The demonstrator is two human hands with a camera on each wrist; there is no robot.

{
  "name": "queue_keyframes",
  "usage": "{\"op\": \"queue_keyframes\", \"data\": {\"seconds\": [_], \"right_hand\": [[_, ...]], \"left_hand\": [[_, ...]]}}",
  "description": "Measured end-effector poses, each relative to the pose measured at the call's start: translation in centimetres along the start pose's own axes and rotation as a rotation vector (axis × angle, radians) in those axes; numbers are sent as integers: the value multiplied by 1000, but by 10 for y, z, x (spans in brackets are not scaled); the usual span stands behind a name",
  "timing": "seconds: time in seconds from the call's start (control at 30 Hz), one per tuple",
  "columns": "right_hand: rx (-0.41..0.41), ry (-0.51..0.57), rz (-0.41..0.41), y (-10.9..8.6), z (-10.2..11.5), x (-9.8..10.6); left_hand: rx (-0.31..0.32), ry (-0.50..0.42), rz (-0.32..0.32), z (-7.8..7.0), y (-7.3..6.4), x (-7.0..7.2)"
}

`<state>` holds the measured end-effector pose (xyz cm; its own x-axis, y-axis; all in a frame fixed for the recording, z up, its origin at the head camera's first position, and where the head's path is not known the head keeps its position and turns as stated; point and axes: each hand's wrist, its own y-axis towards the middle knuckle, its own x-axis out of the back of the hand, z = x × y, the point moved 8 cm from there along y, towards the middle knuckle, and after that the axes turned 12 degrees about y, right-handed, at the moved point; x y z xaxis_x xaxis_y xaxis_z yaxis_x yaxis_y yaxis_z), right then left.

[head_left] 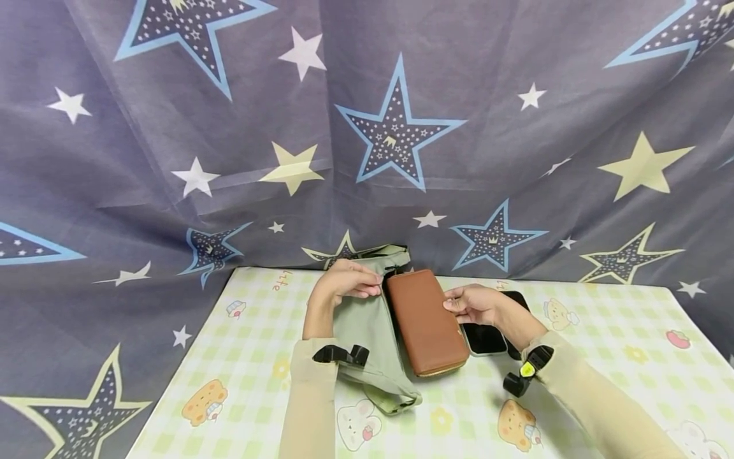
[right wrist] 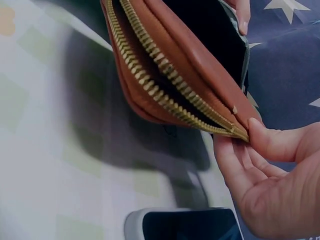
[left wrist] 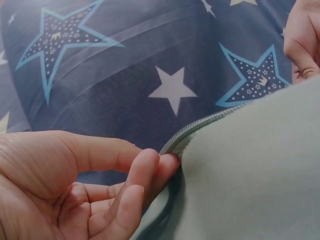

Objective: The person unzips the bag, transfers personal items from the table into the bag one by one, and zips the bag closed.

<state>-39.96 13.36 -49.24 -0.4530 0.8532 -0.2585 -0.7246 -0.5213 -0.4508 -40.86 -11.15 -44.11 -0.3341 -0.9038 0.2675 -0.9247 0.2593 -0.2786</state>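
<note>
A sage-green zippered fabric bag [head_left: 364, 328] lies on the table with its mouth parted on the right side. At its upper end my left hand [head_left: 346, 280] pinches the zipper edge between thumb and fingers; in the left wrist view the zipper teeth [left wrist: 200, 125] run away from those fingertips. A brown zip-around wallet [head_left: 427, 319] is tilted beside the bag's opening. My right hand [head_left: 474, 304] grips its right edge. Seen from the right wrist, the wallet's gold zipper [right wrist: 165, 85] is parted, and its far side faces the bag's dark interior [right wrist: 200, 30].
A smartphone [head_left: 486, 342] lies on the table under my right hand, with another dark flat object [head_left: 518, 298] behind my wrist. The tablecloth [head_left: 258, 382] is green-checked with cartoon prints. A star-patterned curtain [head_left: 258, 127] hangs right behind the table's back edge.
</note>
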Motion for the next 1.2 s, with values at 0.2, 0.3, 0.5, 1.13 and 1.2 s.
{"op": "queue_keyframes", "data": {"seconds": [0.2,0.3,0.5,1.13,1.2], "right_hand": [[24,28,38,2,3,-8],[24,35,38,2,3,-11],[-14,15,18,1,-9,-6],[-40,16,-17,3,-8,-1],[-44,25,-21,4,-8,-2]], "left_hand": [[2,7,-1,0,2,-3],[0,15,3,0,4,-4],[0,19,6,0,3,-5],[13,0,13,0,2,-1],[19,2,13,1,1,-1]]}}
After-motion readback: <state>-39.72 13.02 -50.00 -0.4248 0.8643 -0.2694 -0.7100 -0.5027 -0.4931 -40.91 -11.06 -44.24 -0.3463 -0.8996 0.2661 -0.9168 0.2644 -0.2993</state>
